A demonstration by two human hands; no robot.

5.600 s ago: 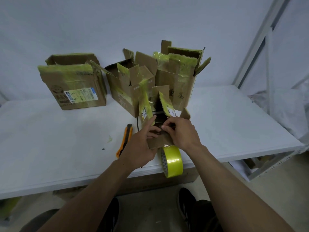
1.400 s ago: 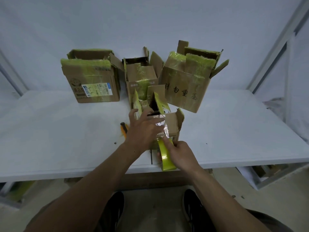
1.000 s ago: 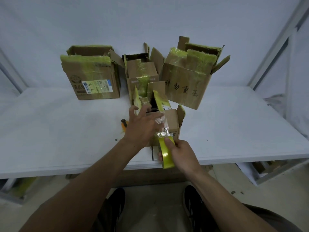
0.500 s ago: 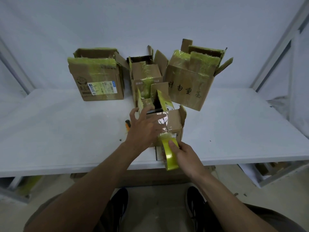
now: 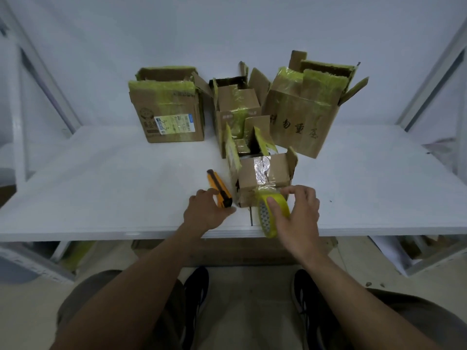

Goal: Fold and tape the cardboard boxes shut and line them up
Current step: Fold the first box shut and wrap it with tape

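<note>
The knife's (image 5: 217,184) near end was pinched by the left hand (image 5: 206,212). The roll (image 5: 265,218) was gripped by the right hand (image 5: 299,215), with tape (image 5: 264,190) stretched to the box (image 5: 252,178) at 12 o'clock, near the bench (image 5: 101,185) edge. Were tension lost during cutting, the tape could be wrinkled, or the light box dragged off.

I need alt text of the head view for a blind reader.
A person's right hand holds a yellow tape roll at a small cardboard box on a white table, while the left hand holds an orange utility knife. Three more boxes stand behind.
</note>
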